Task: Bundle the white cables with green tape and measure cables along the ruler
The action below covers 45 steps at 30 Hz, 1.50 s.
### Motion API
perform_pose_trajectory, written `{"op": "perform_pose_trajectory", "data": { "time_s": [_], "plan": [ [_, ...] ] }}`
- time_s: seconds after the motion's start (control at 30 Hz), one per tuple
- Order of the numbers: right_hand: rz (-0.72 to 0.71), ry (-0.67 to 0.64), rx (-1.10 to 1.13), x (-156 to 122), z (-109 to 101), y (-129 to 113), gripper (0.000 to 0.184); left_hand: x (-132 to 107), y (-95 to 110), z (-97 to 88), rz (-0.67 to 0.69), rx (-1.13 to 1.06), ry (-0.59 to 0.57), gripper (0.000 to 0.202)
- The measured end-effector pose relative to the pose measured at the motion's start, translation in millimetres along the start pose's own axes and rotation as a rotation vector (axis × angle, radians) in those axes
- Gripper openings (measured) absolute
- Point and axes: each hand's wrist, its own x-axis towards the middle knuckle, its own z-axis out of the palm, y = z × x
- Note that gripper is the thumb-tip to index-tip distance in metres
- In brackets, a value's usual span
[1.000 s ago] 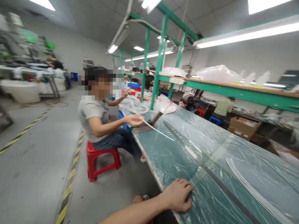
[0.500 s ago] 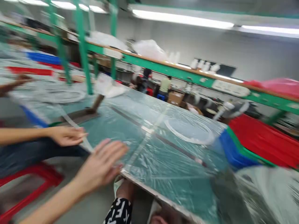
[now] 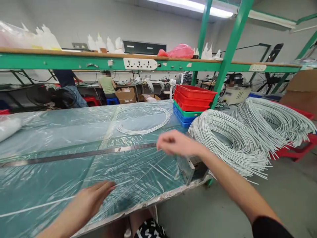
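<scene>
My left hand (image 3: 90,198), fingers stretched out, is low over the near left of the table, across a thin white cable (image 3: 37,207). The cable passes under the hand and shows again beyond the fingertips. My right hand (image 3: 174,142), slightly blurred, hovers over the right end of a long steel ruler (image 3: 91,152). Its fingers are curled in and nothing sticks out of them. Below that hand stands a grey metal block (image 3: 189,168) at the table's front edge. A loose coil of white cable (image 3: 142,131) lies farther back.
Large bundles of white cable (image 3: 210,129) lie to the right. Stacked red, green and blue trays (image 3: 193,102) stand before a green post (image 3: 226,59). A green shelf beam (image 3: 81,62) with sockets crosses above the film-covered table (image 3: 56,185). Two people (image 3: 107,84) are in the background.
The view has swung to the right; a co-worker's hands and the red stool at left are out of sight. My right hand, the cable bundles and the grey block have come into view.
</scene>
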Motion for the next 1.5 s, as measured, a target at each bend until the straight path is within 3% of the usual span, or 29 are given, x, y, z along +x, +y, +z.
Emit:
{"op": "perform_pose_trajectory", "data": {
  "time_s": [0.1,0.2,0.27,0.37,0.53,0.87,1.23,1.5],
  "plan": [
    [0.248,0.223,-0.63,77.0,-46.3,46.0,0.027,68.9,15.6,39.8,0.005,-0.001,-0.163,0.04],
    [0.412,0.219,-0.747,124.1,-61.8,94.0,0.016,120.4,43.3,71.6,-0.082,0.001,-0.166,0.038],
    [0.471,0.195,-0.762,136.3,-59.3,122.3,0.014,139.7,61.4,83.9,-0.111,-0.013,-0.119,0.034],
    [0.536,0.167,-0.774,139.0,-49.4,155.3,0.018,152.6,84.2,96.2,-0.046,-0.03,-0.092,0.031],
    [0.579,0.183,-0.742,130.8,-44.9,187.9,0.024,160.4,108.9,116.0,0.052,-0.003,-0.083,0.029],
    [0.617,0.267,-0.593,122.6,-44.5,200.5,0.025,178.0,121.2,121.9,0.156,-0.01,-0.026,0.025],
    [0.647,0.237,-0.57,125.8,-39.5,204.4,0.021,182.0,129.1,127.8,0.174,0.02,-0.072,0.02],
    [0.638,0.158,-0.598,127.1,-31.1,203.3,0.023,171.2,131.4,129.9,0.195,-0.014,-0.112,0.007]
  ]
}}
